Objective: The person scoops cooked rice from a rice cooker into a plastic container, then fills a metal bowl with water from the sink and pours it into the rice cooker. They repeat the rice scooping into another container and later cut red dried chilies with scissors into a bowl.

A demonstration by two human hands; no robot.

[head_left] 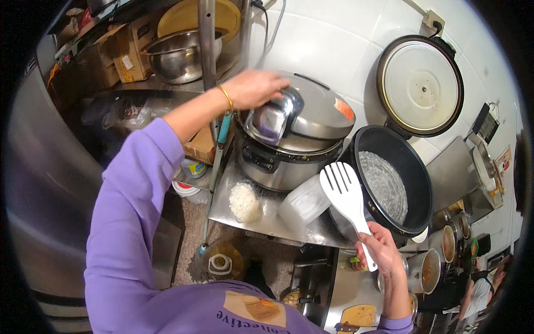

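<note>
Purple sweatshirt point(125, 222): closest to the camera, long sleeves, runs along the bottom with the left arm stretched up and across.
Big steel panel point(67, 183): fills the far left side.
Cardboard box point(127, 53): up on the shelf, just beside a wide steel bowl point(175, 58).
Thin pole point(213, 181): teal grip, leans in front of the shelving, near the cooker.
Left hand point(253, 89): yellow bangle on the wrist, fingers bent over the shiny front of the closed cooker lid point(317, 106). Blurry, so I can't tell if they're really gripping or just resting.
White rice point(243, 203): roundish clump on the steel counter point(271, 210), can't tell if something clear is around it.
Steel cooker point(283, 171): lid on top, sitting on the counter behind the rice.
White box point(305, 205): motion-blurred, between the rice and the spatula.
Slotted spatula point(347, 195): white, slots up, seen in front of the black pot's left rim. Can't tell if it touches.
Right hand point(384, 250): fingers wrapped firmly around the spatula handle.
Black pot point(414, 178): uncovered, whitish film on the bottom.
Raised lid point(423, 83): round, upright behind the pot.
Co-worker point(479, 298): far right, beyond some metal pots point(425, 270).
</note>
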